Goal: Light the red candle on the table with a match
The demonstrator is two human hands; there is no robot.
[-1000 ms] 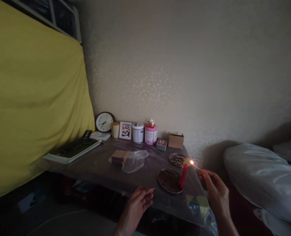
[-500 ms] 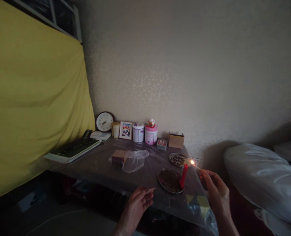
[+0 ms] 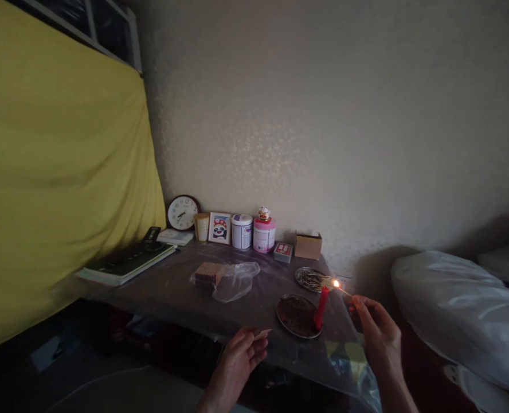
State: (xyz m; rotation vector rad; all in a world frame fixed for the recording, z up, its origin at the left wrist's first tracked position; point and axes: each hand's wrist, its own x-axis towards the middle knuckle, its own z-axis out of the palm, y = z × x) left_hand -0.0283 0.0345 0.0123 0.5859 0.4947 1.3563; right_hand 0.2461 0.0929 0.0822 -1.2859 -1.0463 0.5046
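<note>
1. The red candle (image 3: 321,308) is standing upright on the right edge of the near round tray (image 3: 295,315), toward the front right of the table (image 3: 172,289).
2. The right hand (image 3: 377,335) is pinching a lit match (image 3: 341,289) between thumb and fingertips, closed on its far end, with the flame sitting just beside the candle's top.
3. To do this well, I judge the flame should be resting right against the wick and held steady until it catches; tilting the match head slightly down would be keeping it burning, while the fingers are staying back at the unlit end.
4. The left hand (image 3: 241,355) is hovering near the table's front edge, its fingers closed on a small flat thing, probably a matchbox (image 3: 263,332); it is too small to tell for sure.
5. Counting: one candle, one lit match, two round trays, the far tray (image 3: 310,279) holding what look like spent matches.
6. Further out: one plastic bag (image 3: 235,280) with a brown block in it, one cardboard box (image 3: 308,245), one small red box (image 3: 283,252), two round tins (image 3: 253,232), one picture frame (image 3: 219,228), one clock (image 3: 182,213).
7. A yellow sheet (image 3: 61,189) is hanging at the left.
</note>
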